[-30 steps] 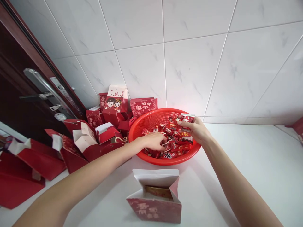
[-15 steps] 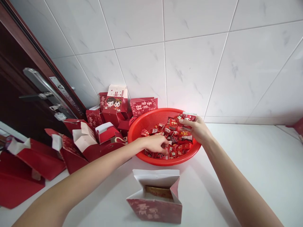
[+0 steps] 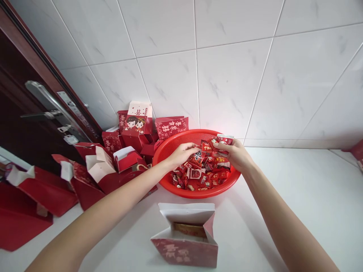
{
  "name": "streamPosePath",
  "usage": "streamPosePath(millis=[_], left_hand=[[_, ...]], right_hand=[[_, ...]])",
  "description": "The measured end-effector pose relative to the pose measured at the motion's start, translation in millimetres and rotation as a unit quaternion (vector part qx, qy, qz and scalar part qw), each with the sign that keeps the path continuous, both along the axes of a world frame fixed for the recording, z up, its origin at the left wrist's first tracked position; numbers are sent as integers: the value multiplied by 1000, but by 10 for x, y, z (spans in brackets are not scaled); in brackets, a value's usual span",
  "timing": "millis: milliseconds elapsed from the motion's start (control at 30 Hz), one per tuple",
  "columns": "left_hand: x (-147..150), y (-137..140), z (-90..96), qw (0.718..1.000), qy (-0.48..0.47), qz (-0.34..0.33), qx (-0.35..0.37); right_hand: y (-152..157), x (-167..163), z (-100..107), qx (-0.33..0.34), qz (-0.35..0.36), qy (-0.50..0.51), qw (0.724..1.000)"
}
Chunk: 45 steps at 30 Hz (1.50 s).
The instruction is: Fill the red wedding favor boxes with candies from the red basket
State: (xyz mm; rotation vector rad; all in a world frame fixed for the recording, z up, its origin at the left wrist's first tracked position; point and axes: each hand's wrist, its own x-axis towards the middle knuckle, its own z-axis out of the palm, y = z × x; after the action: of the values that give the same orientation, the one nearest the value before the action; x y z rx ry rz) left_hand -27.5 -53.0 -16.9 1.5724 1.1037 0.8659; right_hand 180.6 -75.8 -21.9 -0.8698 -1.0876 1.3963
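Wrapped candies (image 3: 208,183) in red packaging lie heaped in a red plastic basket (image 3: 198,194). Over the heap, my left hand (image 3: 183,154) pinches a red candy packet (image 3: 197,158) with dark and white lettering. My right hand (image 3: 236,154), at the basket's right rim, is closed on a red-and-white packet (image 3: 225,139); other wrappers show just beneath its fingers. In front of the basket stands a red paper gift box (image 3: 187,252) with its top open, and something gold-coloured (image 3: 190,229) lies inside it.
Several red gift boxes (image 3: 136,130) crowd the left side and back of the white tabletop (image 3: 280,196). Behind runs a white tiled wall (image 3: 227,83). At the far left is a dark door with a metal handle (image 3: 56,109).
My left hand has risen from the front of the candy heap toward the back, now with a red candy packet in its fingers. My right hand stays nearly still with its packet.
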Motion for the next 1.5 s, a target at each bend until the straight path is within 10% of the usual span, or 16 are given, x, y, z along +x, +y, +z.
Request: streamPosePath(millis=[267,567,867,1500], left_hand=[[-17,12,-3,993,-86,29,-71],[-36,31,-18,996,-86,-14,10],[-152,168,-87,975,-92,175,101],[-36,14,-24,984,-146,-95,-19]], right_hand=[[11,0,47,-51,11,22,998],[5,-26,49,-47,-15,34,998],[109,54,-74,-31,-49,27,998],[35,-11,18,-6,0,50,999]])
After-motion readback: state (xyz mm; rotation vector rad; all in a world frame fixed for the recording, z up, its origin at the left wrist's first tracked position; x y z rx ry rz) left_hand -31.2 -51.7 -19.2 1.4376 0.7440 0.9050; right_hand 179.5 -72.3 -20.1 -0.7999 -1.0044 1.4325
